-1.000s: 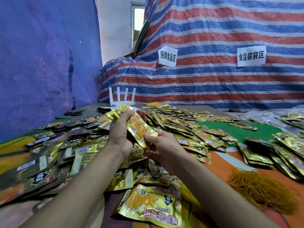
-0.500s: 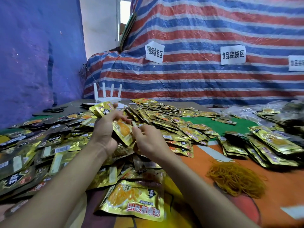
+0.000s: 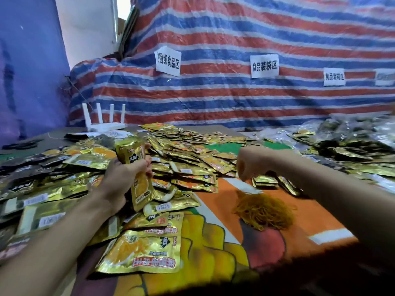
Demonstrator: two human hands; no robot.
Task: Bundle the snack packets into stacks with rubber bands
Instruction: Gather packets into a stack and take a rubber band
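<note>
My left hand grips an upright stack of gold snack packets above the heap at centre left. My right hand hovers over the table to the right, fingers curled downward and apart, holding nothing that I can see. It hangs just above and behind a tangled pile of yellow rubber bands on the orange cloth. Loose gold packets cover the table's left and middle. A large gold packet lies face up nearest me.
More packets and bundled stacks lie at the right. A white router with antennas stands at the back left. A striped tarpaulin with paper signs forms the back wall, and a blue sheet hangs at left.
My right hand has let go of the stack and swung right, over the rubber band pile. My left hand now holds the stack alone, turned upright.
</note>
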